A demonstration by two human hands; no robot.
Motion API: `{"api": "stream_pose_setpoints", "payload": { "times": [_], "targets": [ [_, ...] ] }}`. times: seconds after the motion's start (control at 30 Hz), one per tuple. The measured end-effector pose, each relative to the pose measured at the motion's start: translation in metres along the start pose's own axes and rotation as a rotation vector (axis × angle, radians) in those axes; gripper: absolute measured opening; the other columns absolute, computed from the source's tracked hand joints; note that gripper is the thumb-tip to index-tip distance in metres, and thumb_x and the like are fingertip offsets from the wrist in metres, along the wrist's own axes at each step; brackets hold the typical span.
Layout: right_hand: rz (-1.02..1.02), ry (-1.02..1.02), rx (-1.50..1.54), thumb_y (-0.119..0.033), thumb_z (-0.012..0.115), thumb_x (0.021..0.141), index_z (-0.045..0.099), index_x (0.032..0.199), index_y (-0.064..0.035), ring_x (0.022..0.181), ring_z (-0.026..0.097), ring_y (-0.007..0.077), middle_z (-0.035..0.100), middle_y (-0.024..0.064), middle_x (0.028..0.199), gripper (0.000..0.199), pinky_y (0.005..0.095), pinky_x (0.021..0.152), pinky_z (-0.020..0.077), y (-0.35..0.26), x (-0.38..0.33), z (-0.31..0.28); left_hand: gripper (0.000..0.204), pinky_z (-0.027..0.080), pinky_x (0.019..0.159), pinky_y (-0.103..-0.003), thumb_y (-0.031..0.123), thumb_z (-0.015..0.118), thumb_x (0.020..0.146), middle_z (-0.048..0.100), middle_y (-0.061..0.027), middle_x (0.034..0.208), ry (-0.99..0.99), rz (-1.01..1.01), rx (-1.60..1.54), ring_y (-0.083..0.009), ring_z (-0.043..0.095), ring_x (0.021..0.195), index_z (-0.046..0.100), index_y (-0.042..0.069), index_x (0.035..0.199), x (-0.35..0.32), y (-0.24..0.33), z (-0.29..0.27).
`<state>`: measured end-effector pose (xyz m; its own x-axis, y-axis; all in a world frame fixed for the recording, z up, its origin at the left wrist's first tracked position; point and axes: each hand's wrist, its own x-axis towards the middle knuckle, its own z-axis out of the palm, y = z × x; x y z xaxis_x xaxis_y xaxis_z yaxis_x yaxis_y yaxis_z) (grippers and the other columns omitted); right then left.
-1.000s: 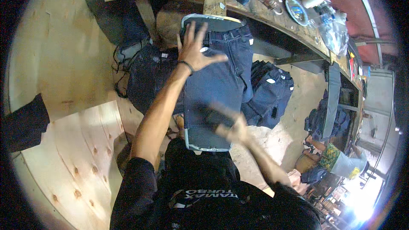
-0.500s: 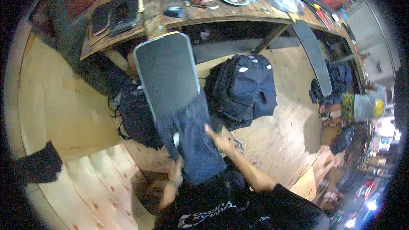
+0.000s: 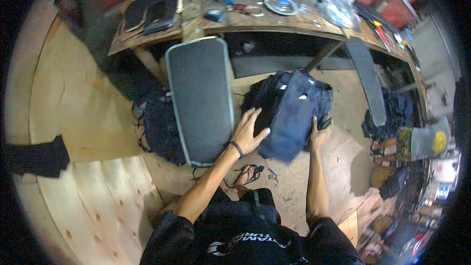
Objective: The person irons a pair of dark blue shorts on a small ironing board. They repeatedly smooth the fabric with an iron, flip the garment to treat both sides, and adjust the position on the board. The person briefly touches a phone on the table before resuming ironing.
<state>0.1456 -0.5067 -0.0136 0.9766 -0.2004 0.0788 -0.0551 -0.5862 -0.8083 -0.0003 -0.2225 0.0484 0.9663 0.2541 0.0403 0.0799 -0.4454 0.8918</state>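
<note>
The folded, navy-blue denim-like trousers (image 3: 290,130) lay slantwise on top of a soft heap of dark navy garments (image 3: 258,94), and to my eye they could have slipped: the heap looked uneven, and a push from one side alone might have skewed the folds or sent the lower end onto the pale brown floor (image 3: 338,159). The small, rounded black object (image 3: 325,122) might also have caught the cloth's edge, being so near it. The left hand (image 3: 249,135) was spread wide and gripped nothing; its thumb came close to the trousers' left side, though I couldn't tell whether it touched. The right hand (image 3: 321,135) appeared curled around the black object, thumb beside the right edge.
</note>
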Motion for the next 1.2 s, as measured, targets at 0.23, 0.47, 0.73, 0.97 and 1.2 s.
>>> {"api": "stream_pose_setpoints", "payload": {
  "times": [0.23,0.47,0.73,0.97,1.2],
  "targets": [
    [0.071,-0.438,-0.232,-0.051,0.064,0.104,0.046,0.150,0.0109,0.141,0.052,0.0470,0.053,0.0348,0.151,0.079,0.0463,0.116,0.0419,0.162,-0.104,0.079,0.039,0.047,0.109,-0.051,0.029,0.069,0.101,0.060,-0.0221,0.142,0.950,-0.172,0.129,-0.0392,0.056,0.134,0.065,0.005,0.131,-0.083,-0.177,-0.169],
    [-0.209,-1.028,-0.268,-0.011,0.062,0.100,0.057,0.137,0.0023,0.108,0.068,0.0319,0.071,0.0190,0.116,0.040,0.0421,0.096,0.0530,0.197,-0.284,0.035,0.063,0.033,0.120,-0.062,0.036,0.072,0.096,0.062,-0.0110,0.146,0.053,-0.439,0.963,-0.0367,0.040,0.150,0.053,0.010,0.150,-0.024,-0.424,-0.211],
    [-0.054,-1.144,-0.343,-0.023,0.073,0.091,0.068,0.116,-0.0031,0.102,0.065,0.0452,0.070,0.0229,0.107,0.033,0.0516,0.086,0.0534,0.090,-0.304,0.016,0.051,0.057,0.091,-0.056,0.047,0.060,0.099,0.076,-0.0259,0.105,-0.635,-0.466,0.745,-0.0430,0.074,0.101,0.066,0.002,0.123,-0.058,-0.358,-0.199],
    [-0.194,-1.198,-0.547,-0.014,0.064,0.094,0.056,0.149,-0.0199,0.118,0.062,0.0438,0.053,0.0292,0.143,0.056,0.0519,0.102,0.0522,-0.065,-0.311,-0.001,0.027,0.058,0.055,-0.047,0.040,0.065,0.101,0.070,-0.0110,0.070,-0.857,0.102,0.172,-0.0305,0.072,0.061,0.072,0.015,0.097,-0.245,-0.148,-0.103],
    [-0.683,-1.242,-0.792,-0.011,0.060,0.096,0.041,0.162,-0.0413,0.130,0.056,0.0474,0.031,0.0275,0.163,0.076,0.0611,0.109,0.0456,-0.096,-0.273,-0.002,0.032,0.048,0.053,-0.040,0.045,0.067,0.100,0.057,-0.0012,0.066,-0.607,0.447,0.258,-0.0228,0.065,0.059,0.067,0.017,0.084,-0.220,-0.088,-0.122]
  ]
}}
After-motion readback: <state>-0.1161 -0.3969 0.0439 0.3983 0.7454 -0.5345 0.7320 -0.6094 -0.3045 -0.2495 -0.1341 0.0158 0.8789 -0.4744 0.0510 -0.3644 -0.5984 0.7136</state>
